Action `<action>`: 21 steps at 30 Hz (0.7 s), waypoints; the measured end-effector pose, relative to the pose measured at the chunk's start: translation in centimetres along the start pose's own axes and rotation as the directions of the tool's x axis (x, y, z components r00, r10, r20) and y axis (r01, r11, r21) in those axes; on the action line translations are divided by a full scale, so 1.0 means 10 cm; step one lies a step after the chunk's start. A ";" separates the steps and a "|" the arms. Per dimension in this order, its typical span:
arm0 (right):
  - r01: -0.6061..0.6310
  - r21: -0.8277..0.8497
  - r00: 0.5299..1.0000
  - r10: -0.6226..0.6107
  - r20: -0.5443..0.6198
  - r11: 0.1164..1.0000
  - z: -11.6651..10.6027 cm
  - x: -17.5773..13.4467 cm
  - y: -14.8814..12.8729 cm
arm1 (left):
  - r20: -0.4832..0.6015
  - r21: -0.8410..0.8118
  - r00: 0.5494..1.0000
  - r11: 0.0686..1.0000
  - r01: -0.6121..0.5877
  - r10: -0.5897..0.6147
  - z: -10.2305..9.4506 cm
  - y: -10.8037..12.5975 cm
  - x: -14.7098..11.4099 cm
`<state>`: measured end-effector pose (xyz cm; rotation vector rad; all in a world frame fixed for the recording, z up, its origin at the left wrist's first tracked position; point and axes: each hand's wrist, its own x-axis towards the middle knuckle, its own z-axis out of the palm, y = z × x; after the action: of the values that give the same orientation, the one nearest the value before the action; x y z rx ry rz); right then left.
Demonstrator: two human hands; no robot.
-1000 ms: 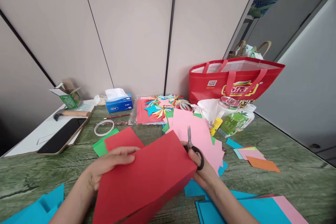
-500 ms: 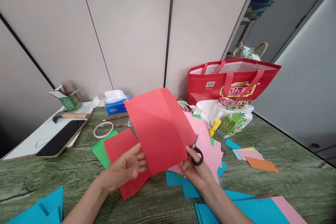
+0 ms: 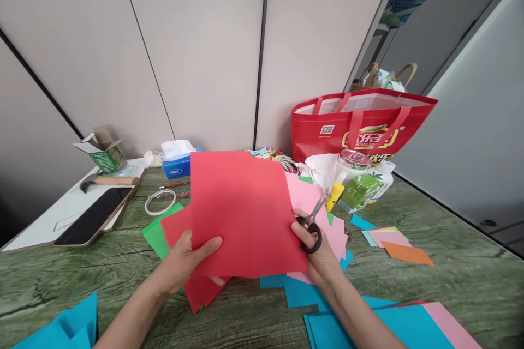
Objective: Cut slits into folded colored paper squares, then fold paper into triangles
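Observation:
A large sheet of red paper is held up over the table, facing me. My left hand grips its lower left edge, thumb in front and fingers behind. At the right edge, my right hand holds small black-handled scissors, blades pointing up and away from the sheet. Some of its fingers are hidden, and it also touches the paper's edge. More red sheets lie beneath the held one, over a green sheet. Pink paper is behind my right hand.
Blue sheets lie at the front left and front right. A tape roll, a phone, a hammer-like tool and a tissue box stand left. A glue stick, cartons and a red bag are at the back right.
The red sheet has come down and straightened to face me. My left hand went from open fingers behind it to a thumb-in-front grip. The scissors have turned in my right hand.

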<state>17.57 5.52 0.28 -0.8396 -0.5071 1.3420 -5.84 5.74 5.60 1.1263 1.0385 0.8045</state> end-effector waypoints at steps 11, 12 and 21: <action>0.334 -0.557 0.873 -0.472 -0.121 0.761 0.02 -0.09 0.03 | -0.035 -0.034 0.997 0.997 0.067 -0.069 -0.04 0.00 0.05; 0.328 -0.551 0.878 -0.463 -0.121 0.767 0.01 -0.08 0.03 | -0.043 -0.058 0.996 0.996 0.071 -0.073 -0.05 -0.01 0.06; 0.313 -0.489 0.946 -0.312 0.087 0.814 0.10 -0.13 -0.02 | -0.344 -0.237 0.938 0.962 -0.136 0.048 -0.10 0.05 0.11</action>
<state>16.72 4.50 1.17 -1.1179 -0.9791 0.9109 -6.43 7.22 5.75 0.8354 1.1274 1.2026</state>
